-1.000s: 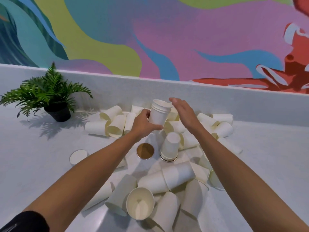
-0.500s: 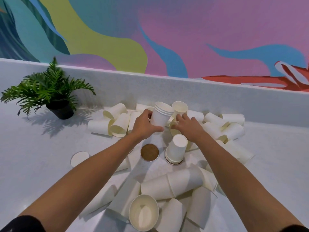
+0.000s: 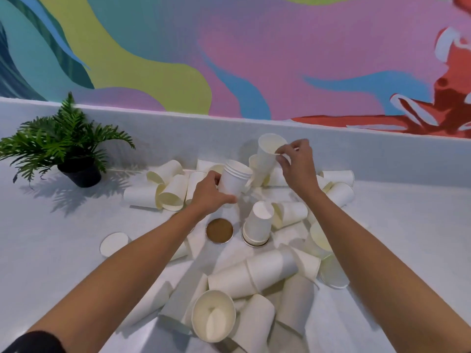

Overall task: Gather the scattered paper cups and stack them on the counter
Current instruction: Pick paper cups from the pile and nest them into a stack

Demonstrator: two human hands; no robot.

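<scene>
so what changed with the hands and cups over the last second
The right hand dipped into the pile at the back, pinched a single cup by its rim and lifted it clear. The left hand still grips the nested stack in about the same spot. The upside-down stack, brown disc and plant have not moved.

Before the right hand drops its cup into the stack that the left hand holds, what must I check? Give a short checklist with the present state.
1. Left hand grips the stack: ok, fingers curl round its lower part.
2. Stack mouth faces up, uncovered: ok.
3. Right hand holds the cup: ok, pinched at the rim.
4. Cup mouth up, base down: ok.
5. Cup lined up over the stack: not ok, it hangs to the right of it.
6. Only one cup lifted: cannot tell, a second rim shows beside it.
</scene>
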